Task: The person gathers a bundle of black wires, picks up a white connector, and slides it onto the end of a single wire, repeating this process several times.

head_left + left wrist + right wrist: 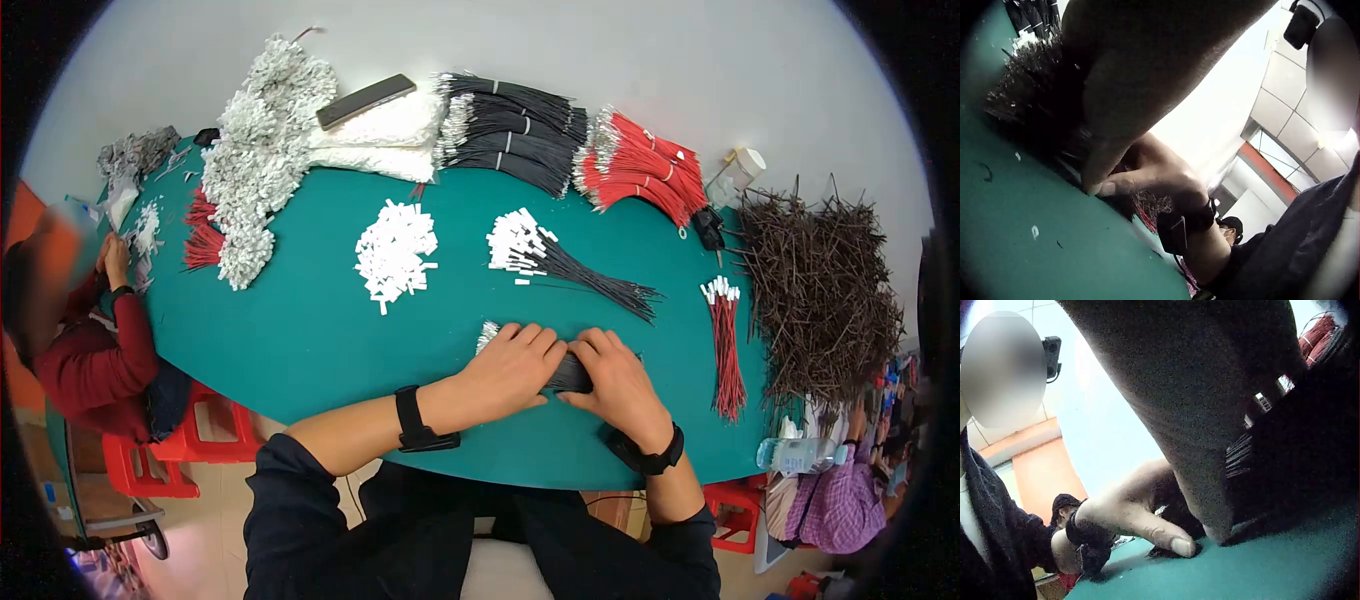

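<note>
Near the front of the green table, both hands are over a bundle of black wires (571, 376). My left hand (512, 372) grips its left part, where silvery wire ends (487, 336) poke out past the fingers. Close beside it, my right hand (618, 380) holds the right part, fingers over the top and thumb on the near side. Most of the bundle is hidden under the hands. The left wrist view shows bristly wire ends (1029, 78) low over the table. Both thumbs are down near the tabletop in the right wrist view, where the wires are mostly dark.
Beyond the hands lie a fanned bunch of black wires with white connectors (560, 258) and a pile of white connectors (396, 250). Red wires (727, 350) and a brown heap (825, 290) are at right. Black bundles (515, 130) line the back. Another person (90, 340) sits at left.
</note>
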The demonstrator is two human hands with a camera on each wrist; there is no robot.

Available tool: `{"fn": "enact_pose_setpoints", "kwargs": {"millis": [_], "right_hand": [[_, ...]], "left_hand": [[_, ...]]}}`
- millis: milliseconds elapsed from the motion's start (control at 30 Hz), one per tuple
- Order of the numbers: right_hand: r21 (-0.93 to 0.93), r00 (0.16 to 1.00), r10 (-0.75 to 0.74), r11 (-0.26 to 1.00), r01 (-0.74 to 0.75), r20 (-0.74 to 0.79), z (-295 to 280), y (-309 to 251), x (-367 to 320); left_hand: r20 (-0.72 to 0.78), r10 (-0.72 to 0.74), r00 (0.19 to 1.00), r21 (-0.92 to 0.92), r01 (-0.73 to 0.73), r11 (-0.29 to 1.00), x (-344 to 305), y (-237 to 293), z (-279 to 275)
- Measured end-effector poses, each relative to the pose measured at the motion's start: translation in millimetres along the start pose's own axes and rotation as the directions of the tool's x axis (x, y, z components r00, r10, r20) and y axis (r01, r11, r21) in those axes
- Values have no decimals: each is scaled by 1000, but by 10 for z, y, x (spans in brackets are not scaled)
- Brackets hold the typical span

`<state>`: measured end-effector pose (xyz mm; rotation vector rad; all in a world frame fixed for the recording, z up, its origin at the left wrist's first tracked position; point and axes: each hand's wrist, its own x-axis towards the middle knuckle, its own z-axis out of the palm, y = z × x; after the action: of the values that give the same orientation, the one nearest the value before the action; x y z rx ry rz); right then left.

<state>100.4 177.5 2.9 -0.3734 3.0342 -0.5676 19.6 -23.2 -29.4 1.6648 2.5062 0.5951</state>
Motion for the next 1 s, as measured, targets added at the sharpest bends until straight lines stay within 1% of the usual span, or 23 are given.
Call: {"fn": "enact_pose_setpoints", "kwargs": {"millis": [100, 133, 200, 267, 333, 400, 500, 567, 667, 700, 800, 833, 933, 1000], "right_hand": [[0, 1000, -7, 1000, 7, -16, 36, -39, 16], [-5, 1000, -4, 1000, 4, -24, 40, -43, 14], [11, 1000, -6, 1000, 6, -27, 38, -45, -4], [31, 999, 0, 1000, 1, -41, 31, -38, 0], [39, 998, -22, 999, 24, -58, 52, -49, 47], [46, 996, -47, 998, 51, -80, 69, -68, 84], [79, 992, -78, 993, 86, -100, 124, -153, 173], [97, 991, -84, 991, 95, -108, 151, -156, 202], [99, 993, -85, 991, 93, -86, 169, -130, 259], [98, 992, -88, 990, 96, -88, 170, -116, 270], [133, 995, -92, 986, 97, -39, 177, -67, 257], [135, 995, -94, 986, 99, -40, 178, -67, 251], [134, 993, -110, 984, 115, -41, 162, -85, 213], [121, 993, -110, 986, 115, -46, 151, -105, 182]], "left_hand": [[-148, 57, 987, -24, -61, 998, -71, -34, -97], [-148, 48, 988, -22, -52, 998, -92, -86, -163], [-258, -53, 965, -187, 4, 982, -166, -317, -369], [-340, -211, 917, -206, 147, 968, -300, -628, -529], [-450, -307, 839, -188, 247, 951, -422, -1157, -540], [-491, -383, 783, -172, 343, 923, -505, -1686, -525], [-512, -411, 755, -149, 393, 907, -553, -2140, -432], [-516, -424, 744, -141, 414, 899, -544, -2204, -374], [-438, -386, 812, -129, 368, 921, -555, -2192, -268], [-441, -385, 811, -127, 369, 921, -548, -2124, -294], [-358, -358, 862, -89, 350, 932, -581, -1871, -321], [-358, -360, 862, -88, 353, 932, -613, -1801, -312], [-346, -316, 883, -159, 277, 948, -700, -1613, -272], [-352, -307, 884, -140, 274, 951, -745, -1450, -297]]}}
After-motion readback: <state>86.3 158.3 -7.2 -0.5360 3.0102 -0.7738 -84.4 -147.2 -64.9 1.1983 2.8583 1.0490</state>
